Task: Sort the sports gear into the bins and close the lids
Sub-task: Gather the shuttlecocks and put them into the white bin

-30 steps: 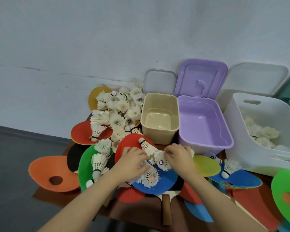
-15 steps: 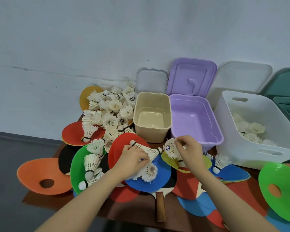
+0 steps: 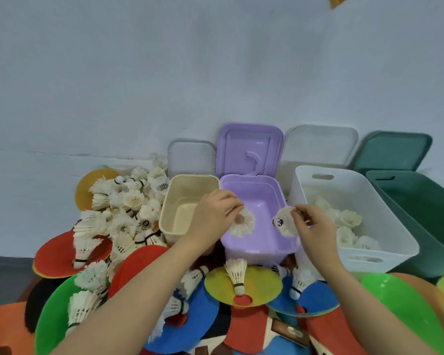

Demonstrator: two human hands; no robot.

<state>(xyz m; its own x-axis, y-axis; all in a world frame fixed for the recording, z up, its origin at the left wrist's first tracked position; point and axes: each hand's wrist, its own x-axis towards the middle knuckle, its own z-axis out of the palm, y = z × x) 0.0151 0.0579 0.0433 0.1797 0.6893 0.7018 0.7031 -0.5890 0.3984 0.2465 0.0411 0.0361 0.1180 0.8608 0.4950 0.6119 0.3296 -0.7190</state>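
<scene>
White feathered shuttlecocks (image 3: 241, 222) (image 3: 285, 221), one pinched in each hand, left hand (image 3: 213, 213) and right hand (image 3: 312, 226), now raised off the table pile over the open lilac plastic bin (image 3: 280, 198); likely bound for white bin (image 3: 385, 201).

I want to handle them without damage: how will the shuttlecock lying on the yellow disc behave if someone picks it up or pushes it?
The shuttlecock is probably very light: thin white feathers over a small cork base. The feathers look fragile, so a squeeze may bend them. Lying on its side on the yellow disc, a push would likely roll it in a curve.
</scene>
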